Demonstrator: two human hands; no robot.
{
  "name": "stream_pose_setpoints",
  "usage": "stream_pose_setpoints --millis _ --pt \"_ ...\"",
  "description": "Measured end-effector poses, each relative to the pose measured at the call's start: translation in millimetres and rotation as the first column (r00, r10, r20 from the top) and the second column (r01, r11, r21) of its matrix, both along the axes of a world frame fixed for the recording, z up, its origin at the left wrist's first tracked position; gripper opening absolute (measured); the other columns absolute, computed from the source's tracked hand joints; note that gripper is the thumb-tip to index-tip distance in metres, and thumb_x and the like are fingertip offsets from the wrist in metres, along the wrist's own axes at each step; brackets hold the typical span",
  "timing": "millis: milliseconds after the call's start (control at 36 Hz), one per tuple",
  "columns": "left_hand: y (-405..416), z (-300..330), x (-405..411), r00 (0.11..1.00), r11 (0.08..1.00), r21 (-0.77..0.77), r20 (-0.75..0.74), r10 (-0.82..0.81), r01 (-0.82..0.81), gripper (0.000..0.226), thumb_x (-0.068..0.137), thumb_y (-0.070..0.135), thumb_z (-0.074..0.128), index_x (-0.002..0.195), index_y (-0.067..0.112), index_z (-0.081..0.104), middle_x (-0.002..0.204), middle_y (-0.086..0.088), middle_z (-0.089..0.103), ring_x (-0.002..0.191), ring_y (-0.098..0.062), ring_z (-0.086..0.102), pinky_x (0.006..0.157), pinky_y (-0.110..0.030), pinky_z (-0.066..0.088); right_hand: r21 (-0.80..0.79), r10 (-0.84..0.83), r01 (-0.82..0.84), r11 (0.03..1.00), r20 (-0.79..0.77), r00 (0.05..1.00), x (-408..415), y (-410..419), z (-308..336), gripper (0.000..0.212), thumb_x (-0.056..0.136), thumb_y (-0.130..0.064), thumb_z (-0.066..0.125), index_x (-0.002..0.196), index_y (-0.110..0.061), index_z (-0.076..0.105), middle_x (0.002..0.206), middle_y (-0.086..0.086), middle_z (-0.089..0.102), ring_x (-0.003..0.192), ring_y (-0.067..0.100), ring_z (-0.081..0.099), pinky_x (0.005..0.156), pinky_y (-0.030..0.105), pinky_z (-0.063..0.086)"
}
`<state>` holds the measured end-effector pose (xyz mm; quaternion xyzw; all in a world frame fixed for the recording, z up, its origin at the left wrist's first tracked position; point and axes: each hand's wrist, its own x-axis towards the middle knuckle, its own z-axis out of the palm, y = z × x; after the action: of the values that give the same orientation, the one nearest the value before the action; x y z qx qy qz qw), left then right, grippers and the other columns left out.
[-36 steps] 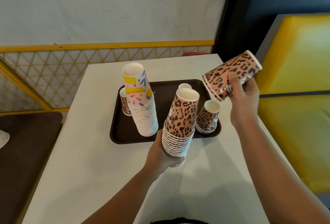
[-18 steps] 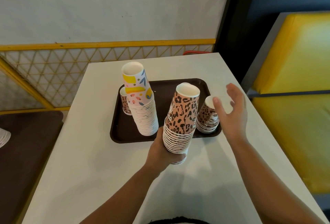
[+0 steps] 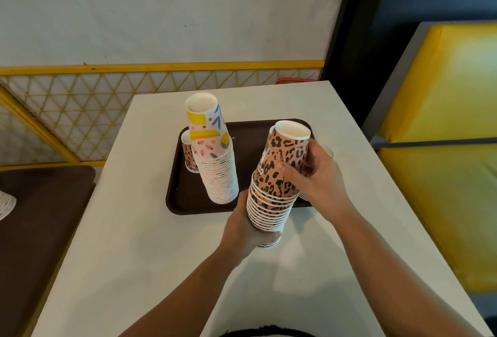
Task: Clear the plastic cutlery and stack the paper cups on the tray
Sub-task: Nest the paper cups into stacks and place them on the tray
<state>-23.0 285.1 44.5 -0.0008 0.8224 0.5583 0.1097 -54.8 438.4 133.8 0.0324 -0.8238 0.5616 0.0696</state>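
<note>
A tall stack of leopard-print paper cups, turned upside down, is held above the table's near side. My left hand grips its lower end. My right hand wraps around the topmost cup of that stack. On the dark brown tray stands a stack of floral white cups, also inverted. Behind it a single leopard cup stands on the tray. Another small leopard stack is mostly hidden behind my right hand. No plastic cutlery is visible.
The tray sits on a white table. A yellow bench seat runs along the right. A dark brown seat is at the left, below a yellow lattice railing.
My right hand first held leopard cups up at the right, then opened empty near the tray. It now closes on the top of the stack in my left hand.
</note>
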Motion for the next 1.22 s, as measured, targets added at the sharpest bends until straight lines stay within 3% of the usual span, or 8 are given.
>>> stream_pose_setpoints --millis 167,250,500,667,778,1083,1167,1222 --pt "0.5 2.1 0.5 1.0 1.0 0.01 -0.006 -0.005 0.005 0.091 0.057 0.016 0.089 0.121 0.046 0.031 0.111 0.018 0.058 0.101 -0.004 0.057 0.074 -0.009 0.046 -0.108 -0.083 0.079 0.991 -0.027 0.996 -1.1 2.2 8.0 0.044 0.077 -0.034 0.068 0.116 -0.025 0.052 0.104 -0.014 0.065 0.094 -0.003 0.063 0.076 0.018 0.053" --pt "1.1 0.9 1.0 1.0 1.0 0.007 -0.011 -0.004 0.005 0.084 0.057 0.014 0.088 0.11 0.052 0.035 0.106 0.02 0.059 0.097 -0.001 0.058 0.074 -0.012 0.048 -0.222 -0.147 0.135 0.966 -0.037 0.988 -3.9 8.1 12.3 0.036 0.081 -0.029 0.066 0.113 -0.016 0.056 0.107 -0.006 0.068 0.098 0.009 0.066 0.079 0.029 0.056" --pt "1.7 -0.5 1.6 1.0 1.0 0.023 -0.009 0.022 -0.021 0.089 0.056 0.017 0.089 0.121 0.044 0.035 0.112 0.015 0.061 0.105 -0.008 0.059 0.081 -0.021 0.051 -0.654 -0.335 0.294 0.697 0.065 0.94 -24.7 40.7 30.8 0.015 0.093 -0.02 0.055 0.102 -0.009 0.058 0.095 0.001 0.069 0.085 0.008 0.068 0.075 0.024 0.053" --pt "0.7 1.6 -0.4 1.0 0.999 0.024 -0.007 0.031 -0.031 0.091 0.056 0.017 0.089 0.124 0.042 0.034 0.113 0.016 0.059 0.106 -0.008 0.057 0.078 -0.014 0.048 -0.269 -0.543 0.514 0.814 -0.04 0.839 -41.2 60.6 1.7 0.049 0.084 -0.027 0.068 0.125 -0.009 0.049 0.12 0.003 0.062 0.108 0.013 0.06 0.088 0.032 0.054" --pt "1.1 1.4 -1.7 1.0 0.999 0.032 0.015 0.023 -0.024 0.094 0.051 0.026 0.086 0.128 0.04 0.034 0.119 0.012 0.058 0.111 -0.014 0.056 0.091 -0.033 0.052 -0.081 -0.509 0.503 0.86 -0.084 0.857 -40.2 58.6 -17.7 0.057 0.081 -0.026 0.071 0.13 -0.01 0.046 0.123 0.003 0.06 0.11 0.013 0.057 0.084 0.026 0.05" --pt "4.9 7.7 -5.3 1.0 1.0 0.024 -0.012 0.008 -0.008 0.089 0.053 0.027 0.084 0.127 0.033 0.036 0.121 0.009 0.057 0.113 -0.014 0.054 0.092 -0.031 0.05 0.156 -0.455 0.483 0.861 -0.184 0.871 -24.8 40.7 -29.7 0.08 0.079 -0.045 0.067 0.144 -0.021 0.027 0.149 0.001 0.032 0.135 0.016 0.032 0.105 0.029 0.031" --pt "3.6 6.1 -5.4 1.0 0.999 0.048 -0.014 0.022 -0.021 0.089 0.056 0.016 0.088 0.127 0.035 0.037 0.116 0.015 0.058 0.107 -0.009 0.057 0.08 -0.015 0.047 0.122 -0.252 0.294 0.948 -0.273 0.928 -15.7 30.0 -15.0 0.07 0.082 -0.051 0.056 0.141 -0.02 0.033 0.142 -0.003 0.042 0.124 0.001 0.042 0.097 0.01 0.032" --pt "2.9 5.1 -6.3 0.999 0.998 0.061 -0.027 0.032 -0.03 0.089 0.056 0.013 0.088 0.125 0.038 0.037 0.113 0.016 0.06 0.106 -0.006 0.058 0.077 -0.013 0.047 0.15 -0.07 0.103 0.983 -0.208 0.976 -9.9 22.8 -8.2 0.069 0.082 -0.052 0.056 0.14 -0.021 0.035 0.139 -0.007 0.046 0.122 0.0 0.045 0.097 0.015 0.038"
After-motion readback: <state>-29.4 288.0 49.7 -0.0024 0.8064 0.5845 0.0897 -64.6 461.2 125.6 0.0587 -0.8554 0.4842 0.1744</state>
